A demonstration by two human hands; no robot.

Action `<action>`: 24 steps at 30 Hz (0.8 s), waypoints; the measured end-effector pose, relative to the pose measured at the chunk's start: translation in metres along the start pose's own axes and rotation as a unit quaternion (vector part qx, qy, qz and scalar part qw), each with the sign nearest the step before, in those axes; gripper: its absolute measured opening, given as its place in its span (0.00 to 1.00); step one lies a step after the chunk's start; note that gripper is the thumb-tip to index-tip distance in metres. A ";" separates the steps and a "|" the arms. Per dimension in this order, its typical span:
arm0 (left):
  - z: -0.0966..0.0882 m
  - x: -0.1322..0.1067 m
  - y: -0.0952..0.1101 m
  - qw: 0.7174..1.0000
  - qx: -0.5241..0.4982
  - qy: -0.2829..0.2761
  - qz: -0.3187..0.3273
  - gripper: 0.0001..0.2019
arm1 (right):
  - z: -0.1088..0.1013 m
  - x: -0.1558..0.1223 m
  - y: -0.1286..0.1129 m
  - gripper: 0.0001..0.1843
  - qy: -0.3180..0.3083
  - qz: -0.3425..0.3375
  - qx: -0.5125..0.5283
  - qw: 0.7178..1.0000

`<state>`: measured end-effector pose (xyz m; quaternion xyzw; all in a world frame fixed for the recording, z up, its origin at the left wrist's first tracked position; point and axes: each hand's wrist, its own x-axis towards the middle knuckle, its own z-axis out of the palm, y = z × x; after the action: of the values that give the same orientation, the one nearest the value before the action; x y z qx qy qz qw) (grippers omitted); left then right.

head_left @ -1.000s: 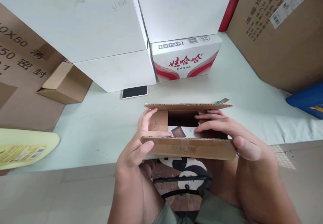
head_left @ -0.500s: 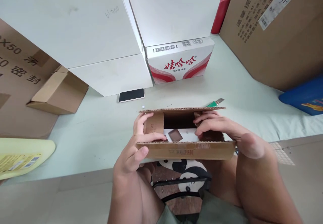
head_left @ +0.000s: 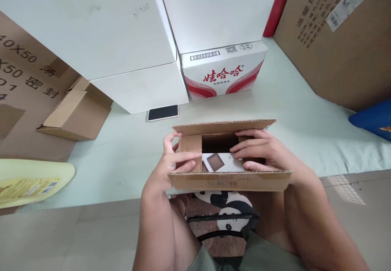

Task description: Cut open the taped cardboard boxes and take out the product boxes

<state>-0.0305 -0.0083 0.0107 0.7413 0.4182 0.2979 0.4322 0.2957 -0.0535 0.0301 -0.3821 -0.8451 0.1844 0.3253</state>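
Observation:
A brown cardboard box (head_left: 229, 181) with raised top flaps is at the table's front edge, close to my body. Inside lies a white carton (head_left: 233, 164) printed with a brown square; its lower part is hidden. My left hand (head_left: 174, 159) grips the box's left end, index finger stretched along the inner flap to the white carton and thumb bent below it. My right hand (head_left: 264, 148) is closed over the right end, its fingertips inside the opening and touching or nearly touching the carton. A green bit of the utility knife (head_left: 267, 127) peeks out behind the rear flap.
A smartphone (head_left: 163, 113) lies behind the box on the pale tablecloth (head_left: 134, 153). White cabinets (head_left: 137, 87) and a red-and-white water carton (head_left: 226, 77) stand at the back. Large cardboard boxes (head_left: 336, 63) flank the table, with a yellow bottle (head_left: 33, 183) at left and a blue object (head_left: 372, 118) at right.
The rear flap has tipped back and covers most of the utility knife. My left thumb has moved from outside the front flap to inside it; my right fingers have spread further over the opening.

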 end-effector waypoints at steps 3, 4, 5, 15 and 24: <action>0.001 -0.006 0.010 0.993 0.096 -0.034 0.052 0.20 | 0.000 -0.002 -0.005 0.27 -0.022 0.015 -0.033 0.999; 0.002 -0.007 0.013 0.989 0.122 -0.041 0.071 0.21 | 0.000 -0.002 -0.007 0.29 -0.024 0.017 -0.030 0.999; 0.003 -0.008 0.015 0.985 0.142 -0.044 0.086 0.22 | -0.001 -0.002 -0.009 0.30 -0.024 0.019 -0.025 0.999; 0.004 -0.008 0.014 0.985 0.080 0.033 0.146 0.28 | 0.004 -0.003 -0.003 0.31 0.091 -0.005 0.073 0.993; 0.011 -0.004 0.010 0.959 -0.165 0.173 0.151 0.26 | 0.018 -0.011 0.003 0.22 0.354 0.029 0.188 0.916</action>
<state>-0.0197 -0.0185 0.0147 0.6515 0.3149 0.5483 0.4192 0.2900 -0.0611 0.0110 -0.3783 -0.6129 0.2014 0.6638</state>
